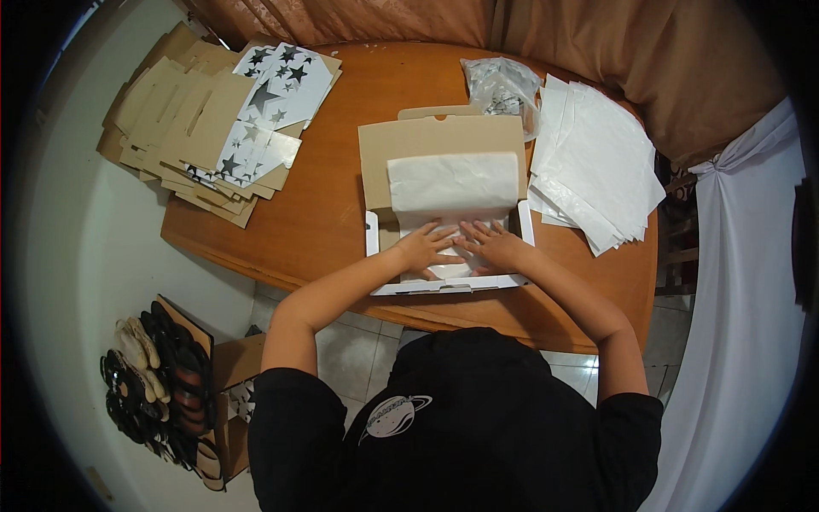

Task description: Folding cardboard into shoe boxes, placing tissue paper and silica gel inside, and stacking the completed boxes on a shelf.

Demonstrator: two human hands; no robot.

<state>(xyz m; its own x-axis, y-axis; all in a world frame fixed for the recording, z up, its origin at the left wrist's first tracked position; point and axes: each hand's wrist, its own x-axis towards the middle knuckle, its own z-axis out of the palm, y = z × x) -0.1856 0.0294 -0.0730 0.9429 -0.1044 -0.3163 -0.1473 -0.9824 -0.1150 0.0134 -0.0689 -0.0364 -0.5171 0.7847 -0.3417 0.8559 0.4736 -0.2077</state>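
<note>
Wooden table (324,222) carries one open white box (448,283), its brown lid (439,141) raised. Inside lies one sheet of white tissue paper (452,183). Two hands, left hand (424,247) and right hand (492,245), press flat and open on it. One stack of white sheets (593,171) lies right, one pile of flat cardboard boxes (200,115) left.

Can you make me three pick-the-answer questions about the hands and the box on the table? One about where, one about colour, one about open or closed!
1. Where do both hands rest?
A. on the flat card stack
B. inside the box
C. on the shoes
2. What colour is the paper in the box?
A. white
B. red
C. green
3. The box lid is:
A. taped shut
B. missing
C. open

B: the left hand and right hand press inside the box.
A: the tissue paper looks white.
C: the lid lies folded back.
</note>
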